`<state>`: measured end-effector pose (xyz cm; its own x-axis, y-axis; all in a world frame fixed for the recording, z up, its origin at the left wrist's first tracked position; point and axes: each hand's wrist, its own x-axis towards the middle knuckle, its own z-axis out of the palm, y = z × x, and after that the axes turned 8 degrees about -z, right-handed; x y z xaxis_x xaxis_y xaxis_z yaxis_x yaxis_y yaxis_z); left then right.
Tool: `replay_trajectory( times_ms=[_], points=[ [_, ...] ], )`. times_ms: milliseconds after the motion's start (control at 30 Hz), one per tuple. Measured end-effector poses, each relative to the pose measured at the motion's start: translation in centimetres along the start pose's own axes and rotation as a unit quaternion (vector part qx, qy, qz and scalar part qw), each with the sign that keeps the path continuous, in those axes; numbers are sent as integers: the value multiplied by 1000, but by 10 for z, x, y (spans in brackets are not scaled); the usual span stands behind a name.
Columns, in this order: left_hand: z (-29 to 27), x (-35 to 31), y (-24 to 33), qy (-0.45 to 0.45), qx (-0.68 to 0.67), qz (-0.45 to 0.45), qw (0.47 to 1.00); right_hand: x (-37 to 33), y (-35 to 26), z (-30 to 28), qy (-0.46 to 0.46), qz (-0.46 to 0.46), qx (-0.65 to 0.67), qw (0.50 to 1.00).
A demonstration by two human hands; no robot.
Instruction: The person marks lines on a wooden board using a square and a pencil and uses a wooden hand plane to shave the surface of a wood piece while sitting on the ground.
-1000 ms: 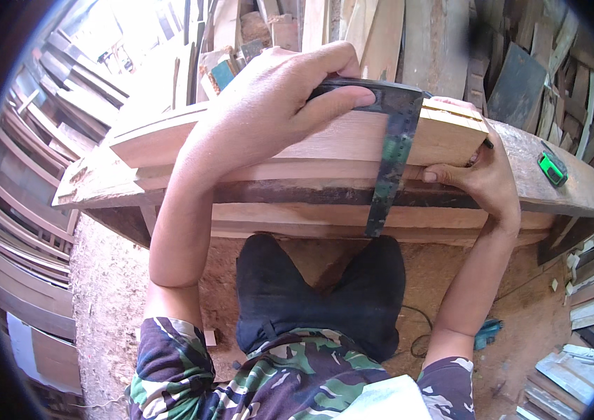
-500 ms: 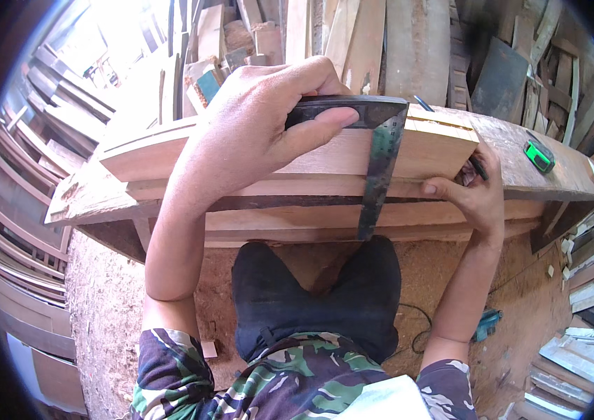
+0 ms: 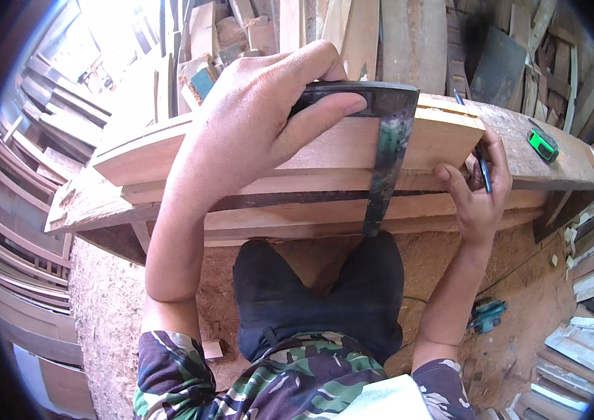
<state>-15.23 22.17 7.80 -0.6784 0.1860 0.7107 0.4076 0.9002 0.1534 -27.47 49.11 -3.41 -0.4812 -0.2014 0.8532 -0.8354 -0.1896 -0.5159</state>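
Note:
My left hand is closed around the dark stock of a try square, thumb along its near face. The square's stock lies along the top edge of a pale wooden board, and its blade hangs down across the board's near face. At the board's right end, my right hand has its thumb by the lower corner and its fingers curled behind. A slim dark pen or pencil sits in that hand; its middle seems hidden behind the board, with a blue end showing above the top edge.
The board rests on a long wooden bench. A green and black tape measure lies on the bench at the right. Below, a teal power tool with a cord is on the floor. Stacked timber lines the back and both sides.
The try square and my left hand have shifted slightly up and right, along with the board's right end. The pen in my right hand has swung to a more upright angle.

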Motion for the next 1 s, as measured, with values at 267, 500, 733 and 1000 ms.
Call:
replay_trajectory(
  times_ms=[267, 500, 733, 1000],
  points=[
    [-3, -2, -1, 2, 25, 2, 1000, 1, 2, -2, -12, 47, 0, 999],
    [-3, 2, -8, -40, 119, -68, 990, 21, -6, 12, -52, 87, -110, 989],
    [-6, -6, -17, -6, 125, -26, 992, 29, -4, 4, -74, 65, -18, 995],
    [7, -31, -14, 119, 172, 72, 975, 41, -17, 13, -81, 1, -118, 990]
  ],
)
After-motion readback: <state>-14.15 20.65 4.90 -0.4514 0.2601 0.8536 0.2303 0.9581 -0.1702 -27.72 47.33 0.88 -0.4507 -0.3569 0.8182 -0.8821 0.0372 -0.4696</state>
